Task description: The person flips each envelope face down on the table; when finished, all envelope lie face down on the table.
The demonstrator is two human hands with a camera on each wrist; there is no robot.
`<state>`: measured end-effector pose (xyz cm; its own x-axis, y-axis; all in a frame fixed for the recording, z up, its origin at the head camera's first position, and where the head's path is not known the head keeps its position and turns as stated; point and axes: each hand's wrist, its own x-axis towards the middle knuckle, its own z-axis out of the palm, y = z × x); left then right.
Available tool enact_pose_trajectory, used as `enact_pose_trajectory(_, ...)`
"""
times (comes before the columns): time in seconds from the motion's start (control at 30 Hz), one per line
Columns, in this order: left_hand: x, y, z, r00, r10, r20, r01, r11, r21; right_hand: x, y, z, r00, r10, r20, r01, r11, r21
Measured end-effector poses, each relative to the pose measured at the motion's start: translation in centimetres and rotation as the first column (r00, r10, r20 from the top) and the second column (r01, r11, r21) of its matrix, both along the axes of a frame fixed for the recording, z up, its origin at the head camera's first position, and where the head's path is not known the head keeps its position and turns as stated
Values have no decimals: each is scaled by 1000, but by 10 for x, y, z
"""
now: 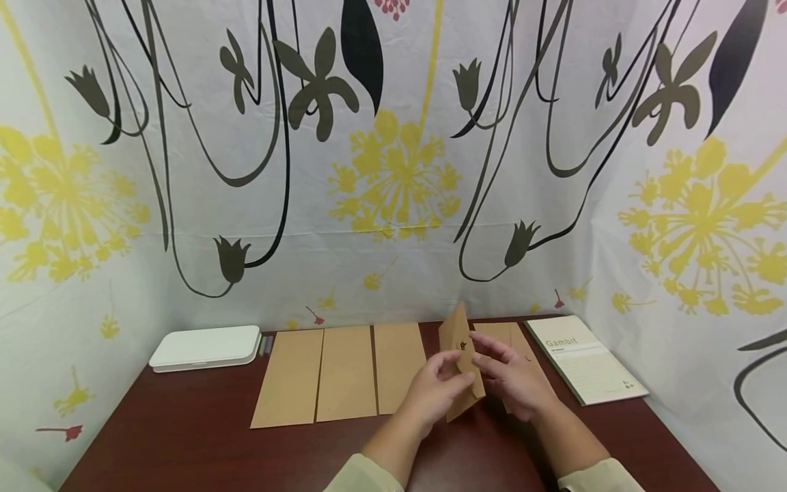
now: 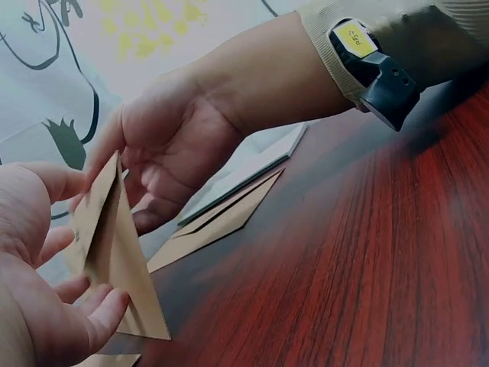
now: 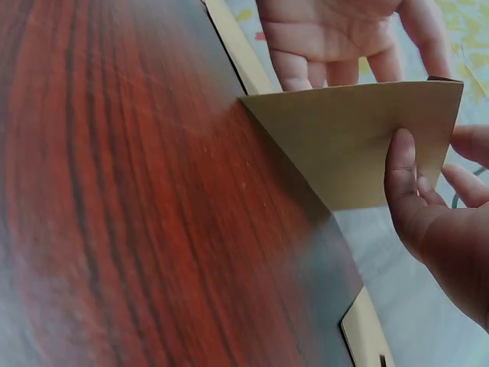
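Both hands are at a brown kraft-paper envelope point(image 1: 453, 335) standing on edge on the dark table, with a small dark mark on one face. In the right wrist view, my right hand point(image 3: 451, 222) pinches the envelope point(image 3: 336, 145), thumb on the near face and fingers beyond its far edge. My left hand point(image 1: 430, 386) holds it from the left with bent fingers; some fingertips are hidden behind the paper in the right wrist view. The left wrist view shows the envelope point(image 2: 130, 267) parted along a fold, the left hand point(image 2: 38, 283) beside it.
Left of the hands, several brown envelopes point(image 1: 347, 376) lie in a row. Another envelope point(image 1: 522, 348) lies partly under the right hand, beside a pale notebook point(image 1: 584, 359) marked Gambit. A white case point(image 1: 205, 347) sits at the back left. Patterned cloth point(image 1: 393, 273) surrounds the table.
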<state>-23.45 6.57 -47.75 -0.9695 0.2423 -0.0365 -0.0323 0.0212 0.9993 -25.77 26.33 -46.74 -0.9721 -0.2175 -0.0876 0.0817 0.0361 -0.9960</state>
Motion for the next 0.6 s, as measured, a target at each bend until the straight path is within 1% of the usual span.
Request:
enact_pose_trajectory(0.2, 2, 3, 3, 998, 13, -56, -14, 1000, -18, 5, -7, 6, 1000, 31, -1, -31, 999, 11)
enact_pose_trajectory(0.33, 4, 3, 5, 1000, 15, -25, -15, 1000, -2, 7, -10, 6, 999, 42, -1, -42, 999, 1)
enact_pose_trajectory(0.5, 2, 3, 9, 999, 46, -4, -45, 997, 61, 7, -15, -1, 998, 63, 8, -63, 998, -17)
enact_pose_trajectory(0.6, 0, 3, 10, 998, 59, -9, -58, 992, 116, 5, -16, -7, 998, 63, 24, -63, 998, 7)
